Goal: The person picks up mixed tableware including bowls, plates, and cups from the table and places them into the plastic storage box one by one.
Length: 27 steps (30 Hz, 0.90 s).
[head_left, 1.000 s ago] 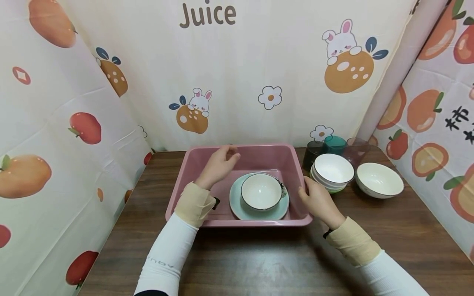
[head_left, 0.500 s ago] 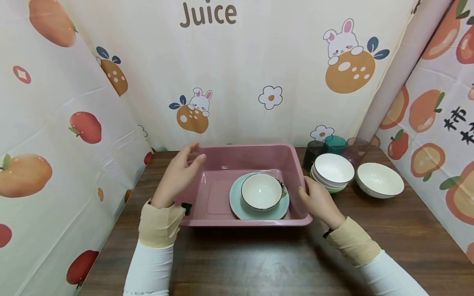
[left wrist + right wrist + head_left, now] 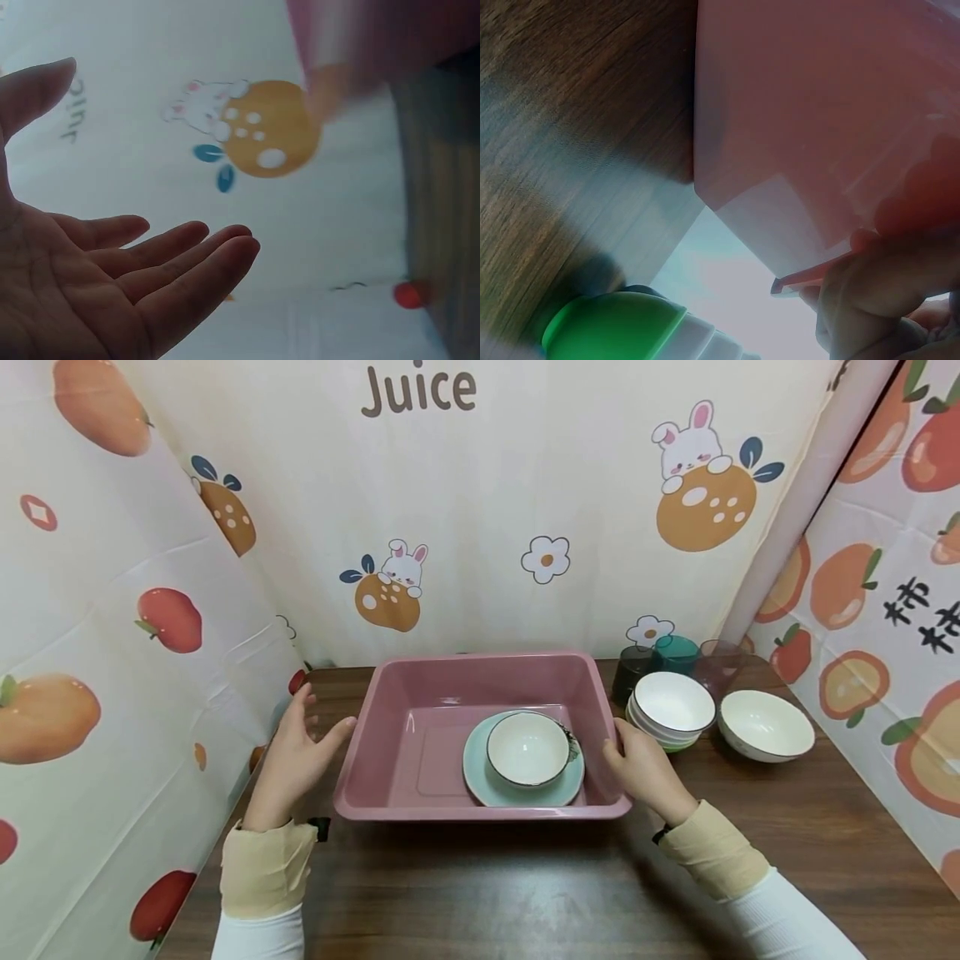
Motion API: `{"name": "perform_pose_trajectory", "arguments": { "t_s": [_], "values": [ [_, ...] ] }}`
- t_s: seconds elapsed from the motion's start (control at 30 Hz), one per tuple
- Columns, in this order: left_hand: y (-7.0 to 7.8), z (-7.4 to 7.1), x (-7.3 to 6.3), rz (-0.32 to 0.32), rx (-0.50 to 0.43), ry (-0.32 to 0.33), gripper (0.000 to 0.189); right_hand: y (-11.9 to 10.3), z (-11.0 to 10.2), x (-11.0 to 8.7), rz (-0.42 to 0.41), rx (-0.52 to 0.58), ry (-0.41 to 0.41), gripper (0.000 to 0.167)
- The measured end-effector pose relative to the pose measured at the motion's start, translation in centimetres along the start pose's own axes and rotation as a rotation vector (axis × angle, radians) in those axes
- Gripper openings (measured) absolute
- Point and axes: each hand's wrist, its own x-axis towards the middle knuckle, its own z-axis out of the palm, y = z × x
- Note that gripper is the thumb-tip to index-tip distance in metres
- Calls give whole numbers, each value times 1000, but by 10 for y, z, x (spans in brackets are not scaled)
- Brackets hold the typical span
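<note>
A pink plastic basin (image 3: 442, 752) stands on the table. In its right half lies a light teal plate (image 3: 480, 777), and a white bowl with a dark rim (image 3: 528, 748) rests on that plate. My right hand (image 3: 649, 770) grips the basin's right rim; in the right wrist view its curled fingers (image 3: 877, 289) hold the rim from outside. Left of the basin, my left hand (image 3: 291, 760) hovers apart from the rim. The left wrist view shows its fingers (image 3: 202, 285) spread and holding nothing.
Right of the basin, a stack of white bowls (image 3: 673, 703) has a green piece (image 3: 615, 326) at its bottom. Another white bowl (image 3: 767, 725) sits beside it. Dark, teal (image 3: 677, 653) and pinkish cups stand behind. Printed cloth (image 3: 480, 477) hangs at the back and sides.
My left hand has moved left, from above the basin's inside to beyond its left rim. The right hand stays on the right rim, and the basin has not visibly moved.
</note>
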Motion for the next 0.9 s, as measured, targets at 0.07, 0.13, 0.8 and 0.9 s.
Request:
{"name": "perform_pose_trajectory", "arguments": {
  "t_s": [0.07, 0.13, 0.8, 0.9],
  "values": [
    [-11, 2, 0, -62, 0, -21, 100, 0, 0, 0, 1, -2, 2, 26],
    [-21, 6, 2, -117, 0, -48, 101, 0, 1, 0, 2, -6, 4, 27],
    [-54, 55, 17, -157, -50, -164, 41, 0, 0, -2, 0, -4, 13, 29],
    [-54, 56, 18, -158, -44, -162, 40, 0, 0, -3, 2, -3, 14, 28]
  ]
}}
